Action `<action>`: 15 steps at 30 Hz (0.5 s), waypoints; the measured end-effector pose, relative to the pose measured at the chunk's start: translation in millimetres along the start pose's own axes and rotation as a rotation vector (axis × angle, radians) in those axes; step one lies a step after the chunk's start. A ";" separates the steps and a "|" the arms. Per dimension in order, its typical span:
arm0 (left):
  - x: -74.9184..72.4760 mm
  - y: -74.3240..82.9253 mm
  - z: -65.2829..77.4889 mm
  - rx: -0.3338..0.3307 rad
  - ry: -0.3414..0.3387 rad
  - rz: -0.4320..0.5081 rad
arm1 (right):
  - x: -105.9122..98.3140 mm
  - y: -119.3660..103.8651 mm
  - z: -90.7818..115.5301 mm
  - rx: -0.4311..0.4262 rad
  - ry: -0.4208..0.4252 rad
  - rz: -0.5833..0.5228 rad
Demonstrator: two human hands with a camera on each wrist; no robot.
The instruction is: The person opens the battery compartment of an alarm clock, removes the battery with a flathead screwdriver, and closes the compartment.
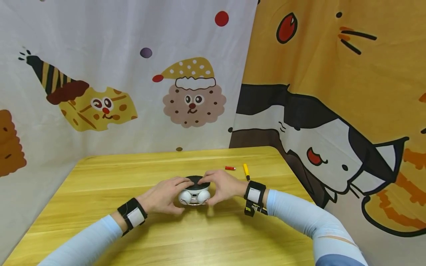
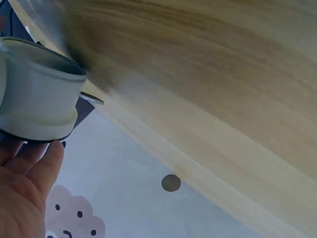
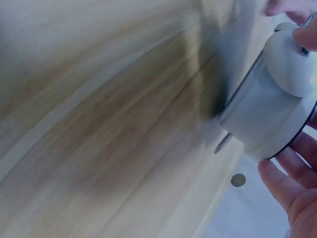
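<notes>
A white twin-bell alarm clock [image 1: 194, 195] lies with its round black side up and its two bells towards me. My left hand [image 1: 168, 194] touches the black top with its fingertips, its thumb apart from the near bell. From the other side my right hand [image 1: 223, 186] holds the clock, fingers over the black top and thumb against the right bell. The right wrist view shows that thumb by a bell [image 3: 287, 59] and the thin metal handle. A metal foot [image 2: 93, 98] sticks out from the clock's far side in the left wrist view.
Beyond my right hand, a red battery [image 1: 230, 168] and a yellow-handled screwdriver [image 1: 246, 170] lie on the wooden table [image 1: 133, 170]. A printed curtain [image 1: 126, 74] hangs behind the table's far edge and along its right side.
</notes>
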State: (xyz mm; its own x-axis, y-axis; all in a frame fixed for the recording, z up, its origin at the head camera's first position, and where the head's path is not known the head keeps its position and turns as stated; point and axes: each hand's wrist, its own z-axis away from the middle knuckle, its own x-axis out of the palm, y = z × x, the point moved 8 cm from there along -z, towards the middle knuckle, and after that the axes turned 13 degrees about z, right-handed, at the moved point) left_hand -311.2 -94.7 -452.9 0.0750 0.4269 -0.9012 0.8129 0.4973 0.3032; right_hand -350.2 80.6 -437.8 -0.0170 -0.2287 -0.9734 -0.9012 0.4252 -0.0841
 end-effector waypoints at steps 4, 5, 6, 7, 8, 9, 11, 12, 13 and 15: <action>-0.5 -2.2 -1.6 -0.009 0.034 -0.042 | -0.3 6.5 -0.9 0.038 -0.015 -0.093; -0.8 -2.5 -2.1 -0.006 0.047 -0.049 | -0.4 7.6 -0.7 0.044 -0.014 -0.114; -1.0 -2.9 -2.3 -0.004 0.060 -0.055 | 0.1 8.7 -0.3 0.045 -0.012 -0.128; -1.0 -3.5 -2.2 0.000 0.071 -0.058 | 0.4 9.4 0.4 0.048 -0.006 -0.131; -1.1 -3.7 -2.1 0.002 0.083 -0.053 | 0.9 9.7 1.4 0.049 0.000 -0.133; -1.2 -4.1 -2.2 0.001 0.089 -0.050 | 1.7 10.0 2.8 0.055 0.005 -0.133; -0.7 -5.5 -1.9 -0.004 0.095 -0.039 | 3.7 9.8 6.0 0.066 0.018 -0.119; -0.8 -5.9 -1.5 -0.005 0.099 -0.034 | 5.2 9.4 7.7 0.072 0.023 -0.101; -0.9 -6.5 -1.4 -0.005 0.104 -0.030 | 6.4 8.7 9.1 0.079 0.031 -0.081; -1.9 -6.8 -1.0 -0.001 0.121 -0.021 | 9.5 7.4 11.3 0.099 0.046 -0.046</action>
State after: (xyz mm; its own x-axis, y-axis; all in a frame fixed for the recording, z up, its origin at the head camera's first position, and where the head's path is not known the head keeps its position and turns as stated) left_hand -317.4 -98.1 -453.0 -0.0124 0.5041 -0.8636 0.8130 0.5079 0.2848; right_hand -352.1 91.5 -450.0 0.0014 -0.2883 -0.9575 -0.8545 0.4970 -0.1509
